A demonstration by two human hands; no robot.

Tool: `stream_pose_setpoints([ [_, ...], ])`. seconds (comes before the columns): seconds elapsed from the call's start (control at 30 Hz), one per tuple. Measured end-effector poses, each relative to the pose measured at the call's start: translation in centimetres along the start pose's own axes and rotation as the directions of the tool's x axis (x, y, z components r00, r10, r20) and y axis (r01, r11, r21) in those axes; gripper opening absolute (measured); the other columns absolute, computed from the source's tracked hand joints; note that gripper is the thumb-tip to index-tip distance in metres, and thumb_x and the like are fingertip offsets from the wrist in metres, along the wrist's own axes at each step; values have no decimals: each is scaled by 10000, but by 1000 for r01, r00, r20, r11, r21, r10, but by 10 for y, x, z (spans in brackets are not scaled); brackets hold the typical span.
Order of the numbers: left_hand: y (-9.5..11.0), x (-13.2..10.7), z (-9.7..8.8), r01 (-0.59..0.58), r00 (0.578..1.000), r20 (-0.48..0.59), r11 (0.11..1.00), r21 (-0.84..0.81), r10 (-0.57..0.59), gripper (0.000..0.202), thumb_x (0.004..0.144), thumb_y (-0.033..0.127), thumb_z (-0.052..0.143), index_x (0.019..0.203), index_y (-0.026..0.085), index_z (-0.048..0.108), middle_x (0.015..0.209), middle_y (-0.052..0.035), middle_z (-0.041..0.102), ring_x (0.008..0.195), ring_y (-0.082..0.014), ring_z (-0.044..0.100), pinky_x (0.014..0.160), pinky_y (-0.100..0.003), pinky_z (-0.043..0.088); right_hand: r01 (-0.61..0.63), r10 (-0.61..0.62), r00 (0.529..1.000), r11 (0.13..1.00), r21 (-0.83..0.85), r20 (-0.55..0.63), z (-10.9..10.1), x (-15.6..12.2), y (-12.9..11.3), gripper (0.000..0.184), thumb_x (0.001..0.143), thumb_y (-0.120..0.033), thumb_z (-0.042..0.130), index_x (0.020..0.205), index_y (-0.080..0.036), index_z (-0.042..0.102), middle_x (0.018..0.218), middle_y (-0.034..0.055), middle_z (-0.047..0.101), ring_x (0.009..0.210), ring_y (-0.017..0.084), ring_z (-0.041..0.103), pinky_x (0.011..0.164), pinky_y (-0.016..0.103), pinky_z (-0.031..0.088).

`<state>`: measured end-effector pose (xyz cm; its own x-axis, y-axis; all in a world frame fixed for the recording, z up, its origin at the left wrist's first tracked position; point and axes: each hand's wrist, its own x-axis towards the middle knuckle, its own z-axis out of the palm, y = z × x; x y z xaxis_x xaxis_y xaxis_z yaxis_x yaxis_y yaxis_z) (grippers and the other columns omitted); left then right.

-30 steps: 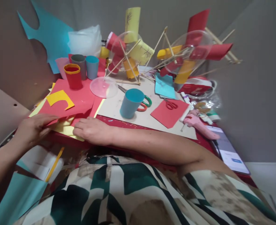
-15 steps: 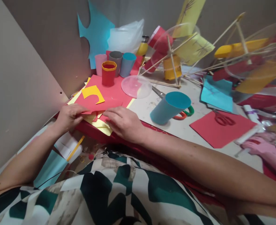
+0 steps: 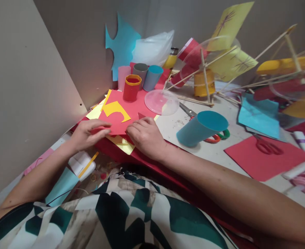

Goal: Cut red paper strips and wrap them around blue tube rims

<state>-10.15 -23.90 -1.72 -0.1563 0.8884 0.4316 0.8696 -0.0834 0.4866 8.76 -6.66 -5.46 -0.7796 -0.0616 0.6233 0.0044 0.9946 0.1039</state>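
My left hand (image 3: 90, 134) is at the front edge of the red paper (image 3: 117, 128), thumb and fingers apart with a gap between them. My right hand (image 3: 148, 136) has its fingers curled down at the paper's right side, and a small dark red paper corner (image 3: 141, 116) sticks up behind them. What lies under its fingertips is hidden. A yellow paper offcut (image 3: 113, 108) with a curved cut-out rests on the red sheet just beyond my hands. Yellow paper scraps (image 3: 123, 143) show beneath the sheet's front edge.
A red cup with an orange rim (image 3: 131, 90), a clear plastic lid (image 3: 161, 102) and a tilted blue cup (image 3: 201, 128) stand nearby. Scissors (image 3: 187, 110) lie behind the blue cup. At right are a stick frame (image 3: 205, 74) and red-handled scissors (image 3: 268, 145) on red paper.
My left thumb and fingers have parted from the red paper edge they were pinching. The raised red paper now lies flatter. The whole view has shifted, moving things rightward and down.
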Motion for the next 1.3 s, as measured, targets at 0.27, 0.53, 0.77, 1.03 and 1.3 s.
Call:
stream_pose_setpoints([
  [0.27, -27, 47, 1, -7, 932, 363, 1000, 30, -4, 463, 967, 502, 527, 1322, 229, 645, 1398, -95, 642, 1302, -269, 587, 1131, -432, 444, 49, -50, 999, 997, 63, 13, 3, -6, -5, 200, 977, -145, 516, 811, -170, 624, 714, 9, 695, 721, 162, 588, 1058, 393, 302],
  [0.53, -31, 72, 30, -130, 853, 521, 981, 146, 36, 545, 1012, 465, 446, 1480, 191, 495, 1562, -148, 464, 1460, -307, 404, 1209, -463, 304, 163, -162, 987, 965, 207, -19, -16, -14, -3, 262, 1013, -88, 431, 831, -180, 595, 824, 9, 743, 786, 136, 649, 1084, 380, 318],
  [0.77, -42, 80, 29, -75, 895, 445, 993, 90, 27, 513, 958, 461, 534, 1406, 214, 576, 1478, -118, 564, 1373, -284, 504, 1155, -421, 377, 232, -219, 972, 948, 216, -84, -23, -25, 7, 221, 1018, -85, 423, 918, -168, 603, 927, 37, 782, 806, 137, 686, 1044, 373, 377],
  [1.03, -61, 98, 15, 302, 946, 92, 947, 113, -312, 424, 974, 406, 449, 1193, 143, 698, 1099, -122, 760, 957, -233, 715, 818, -331, 553, 222, -225, 974, 947, 231, -13, -32, -35, 13, 231, 1015, -59, 405, 935, -165, 594, 869, 34, 762, 746, 120, 665, 1076, 378, 376],
  [1.3, -69, 126, 23, 514, 853, -106, 785, 346, -512, 370, 826, 277, 636, 1177, 173, 688, 1127, -175, 723, 1125, -374, 654, 982, -486, 492, 201, -209, 978, 960, 193, 23, -36, -44, 12, 264, 1011, -59, 394, 887, -149, 610, 757, 24, 705, 723, 135, 645, 1011, 371, 418],
])
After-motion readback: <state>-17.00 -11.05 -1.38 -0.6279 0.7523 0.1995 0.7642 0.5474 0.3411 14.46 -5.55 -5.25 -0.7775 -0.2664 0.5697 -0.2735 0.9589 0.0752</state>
